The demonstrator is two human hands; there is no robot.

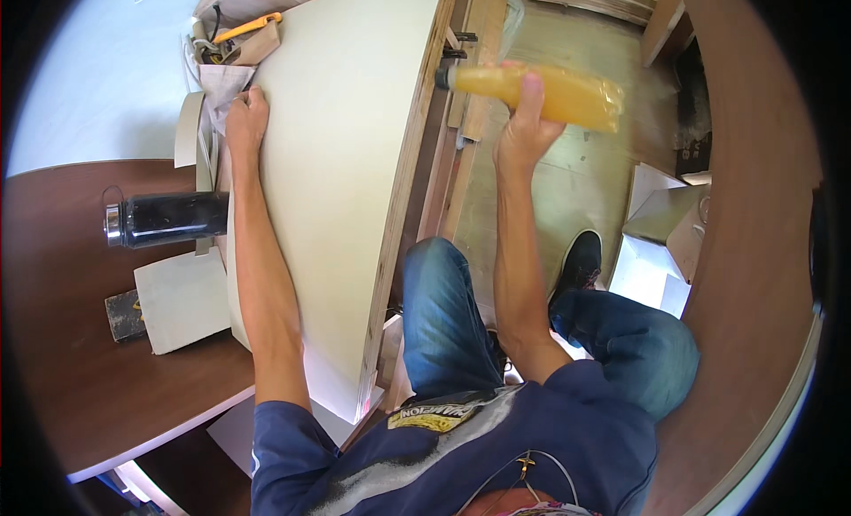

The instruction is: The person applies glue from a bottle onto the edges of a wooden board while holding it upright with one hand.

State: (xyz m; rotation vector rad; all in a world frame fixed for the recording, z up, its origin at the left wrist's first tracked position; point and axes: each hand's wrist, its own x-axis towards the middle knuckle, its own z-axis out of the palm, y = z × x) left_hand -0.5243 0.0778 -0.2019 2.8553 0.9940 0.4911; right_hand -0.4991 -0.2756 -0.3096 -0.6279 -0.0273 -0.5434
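Note:
A large cream-white board (346, 144) with a layered wood edge stands in front of me, slightly left of centre. My left hand (246, 124) is closed at its far left edge, gripping the board there; the fingertips are partly hidden. In my right hand (529, 130) is a clear plastic bottle (567, 92) of yellow-amber liquid, held up sideways beyond the board's right edge. Its dark cap (442, 78) points left, towards that layered edge, and is apart from it. My fingers wrap round the bottle's middle, with the thumb on top.
Left of the board, a black flask (168, 220) and a pale panel piece (183, 301) rest on a brown tabletop (62, 277). An orange-handled tool (248, 27) lies at the far left. Wood strips (483, 46) run along the board's right. An opened carton (660, 237) stands on the floor.

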